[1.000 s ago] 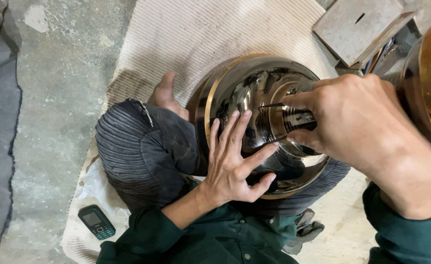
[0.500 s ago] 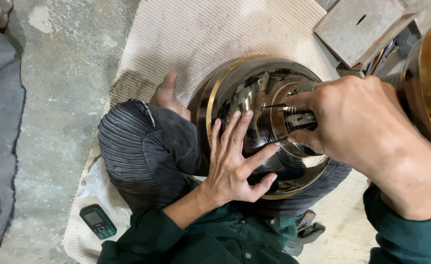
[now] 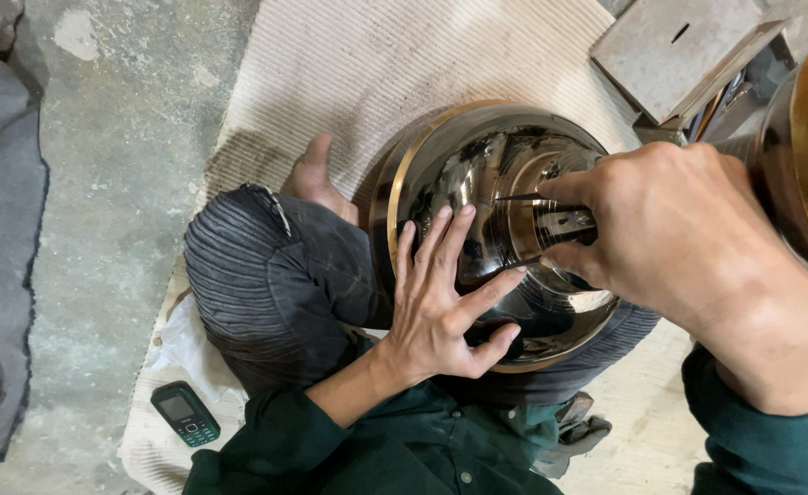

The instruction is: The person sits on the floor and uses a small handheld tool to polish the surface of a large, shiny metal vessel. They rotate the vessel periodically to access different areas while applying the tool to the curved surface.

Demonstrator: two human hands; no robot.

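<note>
A large, polished, dark metal bowl with a brass-coloured rim lies cradled in the seated person's lap, its shiny rounded surface turned up toward the camera. The right hand, coming in from the right, is closed as a tight grip around a slim, pointed metal tool; the tool's long axis runs right to left, its tip resting near the bowl's centre. The left hand lies open and flat, fingers spread on the bowl's near side, just below the tool tip. Beneath is a ribbed beige mat on the concrete floor; a small mobile phone sits at lower left.
</note>
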